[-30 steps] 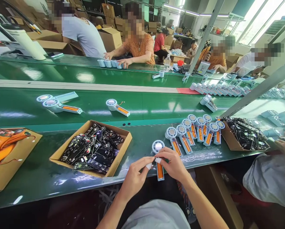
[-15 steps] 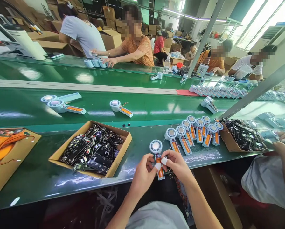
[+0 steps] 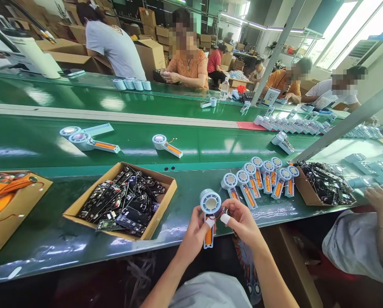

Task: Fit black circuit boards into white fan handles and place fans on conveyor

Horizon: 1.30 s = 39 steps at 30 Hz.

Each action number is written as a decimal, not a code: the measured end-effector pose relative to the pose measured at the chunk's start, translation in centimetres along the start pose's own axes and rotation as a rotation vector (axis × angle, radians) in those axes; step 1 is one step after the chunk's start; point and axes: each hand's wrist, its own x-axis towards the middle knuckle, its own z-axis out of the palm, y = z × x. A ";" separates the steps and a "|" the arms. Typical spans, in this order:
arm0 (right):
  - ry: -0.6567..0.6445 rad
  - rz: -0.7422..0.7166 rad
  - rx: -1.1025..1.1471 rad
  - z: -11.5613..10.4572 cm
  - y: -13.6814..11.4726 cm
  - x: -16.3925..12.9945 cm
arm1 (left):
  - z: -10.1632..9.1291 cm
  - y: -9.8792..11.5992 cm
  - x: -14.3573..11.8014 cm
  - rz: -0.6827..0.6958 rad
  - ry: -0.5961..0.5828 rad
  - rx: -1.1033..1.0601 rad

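Note:
My left hand (image 3: 195, 234) is closed around the neck of a light-blue handheld fan (image 3: 210, 201), its round head up and an orange battery (image 3: 208, 238) showing in the open handle. Beside it, my right hand (image 3: 243, 222) pinches a small black circuit board (image 3: 225, 211), mostly hidden by the fingers. A thin red wire runs between the fan's neck and the board. White covers wrap both thumbs. Several similar fans (image 3: 243, 176) with orange batteries lie just beyond my right hand. To the left stands a cardboard box (image 3: 157, 214) full of black circuit boards (image 3: 124, 199).
At far left is a box (image 3: 21, 218) of orange batteries; another box (image 3: 307, 188) of boards stands right, near a co-worker's hand (image 3: 379, 196). Fans rest on the green conveyor belt (image 3: 130, 128). A slanted metal post (image 3: 335, 122) crosses at right. Co-workers sit opposite.
The fan has tilted and lifted slightly in my left hand. My right hand has moved a little away from it with the board. Opposite, a co-worker's hands have left the light-blue parts.

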 end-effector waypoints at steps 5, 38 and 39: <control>0.100 -0.122 -0.341 0.2 -0.4 -0.4 | -0.4 -0.2 0.0 0.047 0.038 0.030; 0.018 0.163 0.069 3.7 1.2 -3.5 | 0.7 0.6 -1.5 0.085 0.086 0.250; 0.036 0.153 0.056 3.8 1.2 -3.7 | 0.9 0.6 -1.5 0.081 0.129 0.266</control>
